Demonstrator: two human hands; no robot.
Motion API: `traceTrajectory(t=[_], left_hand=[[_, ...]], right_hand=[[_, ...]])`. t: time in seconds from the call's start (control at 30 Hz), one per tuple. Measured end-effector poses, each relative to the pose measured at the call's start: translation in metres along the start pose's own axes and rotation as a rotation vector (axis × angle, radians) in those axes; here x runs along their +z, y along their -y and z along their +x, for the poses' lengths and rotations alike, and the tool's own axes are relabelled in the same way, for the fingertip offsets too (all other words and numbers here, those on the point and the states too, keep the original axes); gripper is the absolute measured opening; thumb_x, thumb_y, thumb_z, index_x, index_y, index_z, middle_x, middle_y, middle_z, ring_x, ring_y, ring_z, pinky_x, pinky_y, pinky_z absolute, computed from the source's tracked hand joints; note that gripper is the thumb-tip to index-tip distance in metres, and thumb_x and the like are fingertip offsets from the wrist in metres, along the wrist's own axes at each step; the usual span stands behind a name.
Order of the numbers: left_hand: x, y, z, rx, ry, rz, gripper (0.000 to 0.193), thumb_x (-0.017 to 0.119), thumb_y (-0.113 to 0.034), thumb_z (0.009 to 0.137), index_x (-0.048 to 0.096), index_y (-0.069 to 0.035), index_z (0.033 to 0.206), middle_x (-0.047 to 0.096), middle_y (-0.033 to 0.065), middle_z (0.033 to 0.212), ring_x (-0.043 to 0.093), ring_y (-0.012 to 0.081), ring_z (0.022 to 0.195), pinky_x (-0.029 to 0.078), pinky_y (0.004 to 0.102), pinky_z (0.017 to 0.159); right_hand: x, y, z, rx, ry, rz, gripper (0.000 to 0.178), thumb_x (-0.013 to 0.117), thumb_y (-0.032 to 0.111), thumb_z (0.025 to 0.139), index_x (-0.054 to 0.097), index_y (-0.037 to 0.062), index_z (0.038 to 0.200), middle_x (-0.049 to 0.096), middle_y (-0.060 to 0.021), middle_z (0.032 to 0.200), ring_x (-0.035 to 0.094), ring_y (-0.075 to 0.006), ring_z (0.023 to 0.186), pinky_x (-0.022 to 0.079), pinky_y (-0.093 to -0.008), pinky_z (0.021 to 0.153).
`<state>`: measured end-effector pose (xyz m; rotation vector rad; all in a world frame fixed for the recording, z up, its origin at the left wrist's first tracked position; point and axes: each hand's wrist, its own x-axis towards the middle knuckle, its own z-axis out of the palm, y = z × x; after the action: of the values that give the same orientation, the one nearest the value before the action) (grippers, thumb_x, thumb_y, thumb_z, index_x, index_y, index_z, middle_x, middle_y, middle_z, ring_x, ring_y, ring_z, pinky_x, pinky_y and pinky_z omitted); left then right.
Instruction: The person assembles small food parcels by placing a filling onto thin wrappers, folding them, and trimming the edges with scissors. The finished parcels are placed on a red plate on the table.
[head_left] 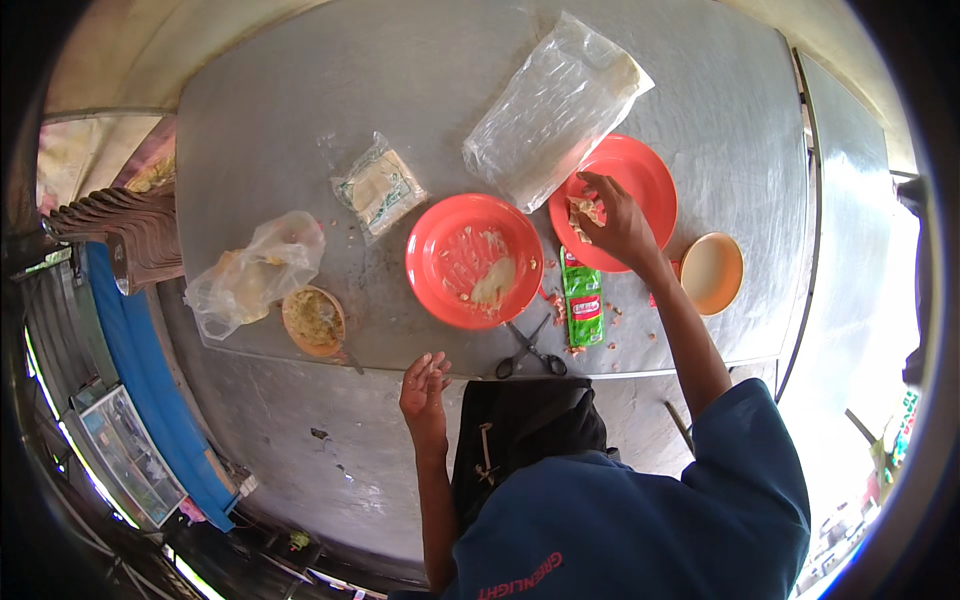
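Observation:
My right hand (622,228) is over the right red plate (648,185). Its thumb and fingers lie around a crumpled, pale brown folded food piece (584,213), whose kind I cannot make out. My left hand (426,388) hovers just off the table's near edge, fingers loosely bent and apart, holding nothing. Nearest to it is the left red plate (430,250), smeared with a pale paste (493,283). Below the right plate lie green packets (583,300) joined in a strip. Black scissors (528,352) rest at the near edge, between my hands.
A clear plastic bag (555,110) lies behind the plates. To the left are a packet of pale square sheets (380,188), a thin plastic bag (260,275) and an orange bowl of yellowish mixture (313,320). An orange bowl (712,273) with whitish contents stands right. Reddish scraps (614,318) dot the metal table (300,120).

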<state>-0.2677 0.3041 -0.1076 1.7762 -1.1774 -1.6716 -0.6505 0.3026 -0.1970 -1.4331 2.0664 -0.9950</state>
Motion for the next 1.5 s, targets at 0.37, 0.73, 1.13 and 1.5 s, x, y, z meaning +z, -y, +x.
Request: traceTrajectory(t=[0.37, 0.73, 1.13, 1.5], left_hand=[[-0.054, 0.019, -0.014, 0.094, -0.007, -0.019, 0.038, 0.054, -0.013, 0.103, 0.048, 0.002, 0.137, 0.061, 0.0198, 0.133, 0.062, 0.0272, 0.117, 0.052, 0.0375, 0.095], [-0.160, 0.031, 0.005, 0.217, 0.249, -0.120, 0.039, 0.053, -0.014, 0.104, 0.048, 0.002, 0.139, 0.060, 0.0191, 0.135, 0.060, 0.0279, 0.122, 0.049, 0.0384, 0.100], [-0.230, 0.030, 0.003, 0.118, 0.787, -0.495, 0.091, 0.017, -0.069, 0.101, 0.016, 0.004, 0.157, 0.014, 0.0158, 0.167, 0.006, 0.0257, 0.155, 0.012, 0.0435, 0.122], [-0.267, -0.036, 0.038, 0.070, 0.773, -0.722, 0.110, 0.017, -0.079, 0.093, 0.016, 0.013, 0.154, 0.011, 0.0178, 0.167, -0.007, 0.0219, 0.154, -0.001, 0.0469, 0.121]], right_hand=[[0.004, 0.028, -0.016, 0.115, -0.218, -0.026, 0.045, 0.073, 0.019, 0.087, 0.057, 0.0029, 0.126, 0.067, -0.0166, 0.112, 0.065, -0.0338, 0.103, 0.054, -0.0436, 0.086], [0.124, 0.188, -0.136, 0.079, -0.326, 0.184, 0.039, 0.069, 0.014, 0.093, 0.058, 0.0035, 0.129, 0.068, -0.0097, 0.113, 0.067, -0.0188, 0.100, 0.055, -0.0322, 0.079], [0.228, 0.360, -0.203, -0.262, 0.124, -0.321, 0.078, 0.065, 0.003, 0.079, 0.040, 0.0155, 0.151, 0.023, -0.0248, 0.158, 0.036, -0.0484, 0.138, 0.040, -0.0542, 0.110], [0.256, 0.367, -0.130, -0.355, 0.086, -0.486, 0.077, 0.064, 0.012, 0.082, 0.040, 0.0329, 0.152, 0.015, -0.0225, 0.163, 0.031, -0.0475, 0.142, 0.036, -0.0568, 0.111]])
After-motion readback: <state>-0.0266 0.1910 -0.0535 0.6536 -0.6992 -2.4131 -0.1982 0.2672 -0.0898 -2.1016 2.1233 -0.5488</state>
